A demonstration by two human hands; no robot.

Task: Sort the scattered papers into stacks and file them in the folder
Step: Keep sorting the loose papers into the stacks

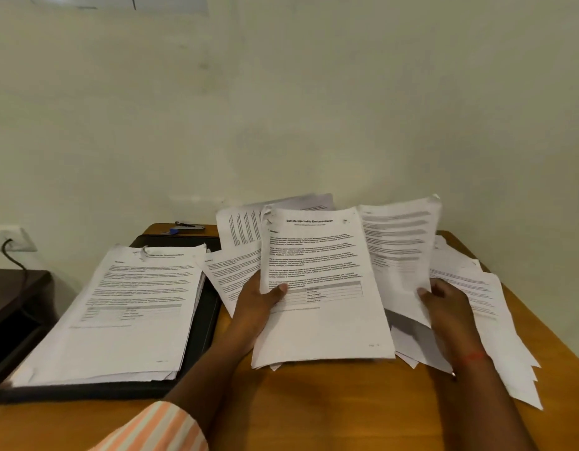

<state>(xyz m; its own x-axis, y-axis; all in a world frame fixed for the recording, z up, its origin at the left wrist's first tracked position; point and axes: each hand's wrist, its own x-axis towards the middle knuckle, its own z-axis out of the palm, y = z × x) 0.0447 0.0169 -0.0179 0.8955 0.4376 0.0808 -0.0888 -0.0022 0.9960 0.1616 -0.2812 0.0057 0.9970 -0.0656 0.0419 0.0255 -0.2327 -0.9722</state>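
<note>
Two hands work over a wooden table (pixel 314 405), held apart with paper in each. The left hand (pixel 259 304) grips a bundle (pixel 317 265) of printed pages by its left edge, thumb lying on the top page and the fingers hidden beneath. That page carries a bold heading, paragraphs of text and a small grid near the thumb, and the bundle tilts up toward the camera with its lower edge down at the tabletop. The right hand (pixel 444 304) pinches the lower edge of a single sheet (pixel 399 242), which stands lifted just right of the bundle and curls at its top corner. Under and beyond both hands lie the loose papers (pixel 477 288), fanned untidily across the right half of the table, with a few more poking out behind the bundle on its left. To the left of the left hand, a neater stack (pixel 128 307) of similar pages rests on a black folder (pixel 203 336), whose dark border shows along the stack's near and right sides. A small metal and blue object (pixel 184 227) sits at the back of the table beyond the folder, too blurred to name. An orange-and-white striped sleeve (pixel 158 431) covers the left arm, and a red thread (pixel 473 356) circles the right wrist. A wall socket (pixel 8 239) with a dark cable shows at far left.
</note>
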